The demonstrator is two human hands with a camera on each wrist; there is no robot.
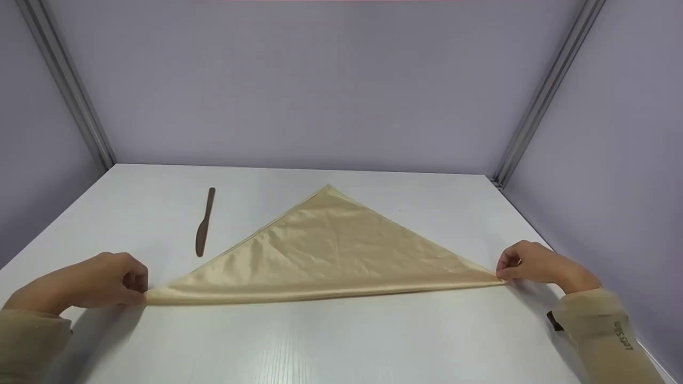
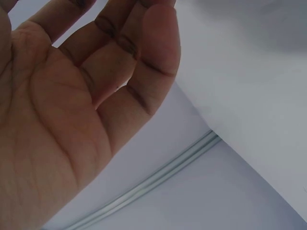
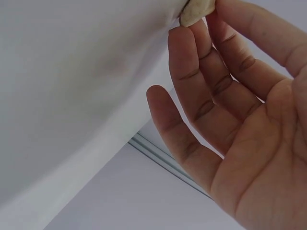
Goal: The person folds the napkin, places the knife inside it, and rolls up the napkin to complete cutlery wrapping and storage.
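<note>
**Currently: both hands on the ends of a folded cloth**

Left hand (image 1: 101,280): fingers curled, pinching the left tip of the cloth (image 1: 325,250). The pinch shows only in the head view. In the left wrist view the hand (image 2: 62,120) shows palm and bent fingers (image 2: 144,62), with no cloth in that frame.

Right hand (image 1: 533,264): fingers curled, pinching the right tip of the cloth. The right wrist view confirms it: a beige corner (image 3: 196,12) sits clamped at the fingertips (image 3: 184,43), the rest of the hand (image 3: 249,143) half-open behind it.

The cloth is beige and folded into a triangle. It lies flat on the white surface (image 1: 341,341), stretched between the two sets of fingers. The long folded edge runs straight from left fingers to right fingers, nearest the person. The apex points away from both hands, roughly midway between them.

A brown wooden knife (image 1: 205,221) lies beyond the left fingers and toward the middle, just beside the cloth's left slanted edge, not touching it.

Both sleeves (image 1: 603,330) are tan, and the right one carries small lettering.
</note>
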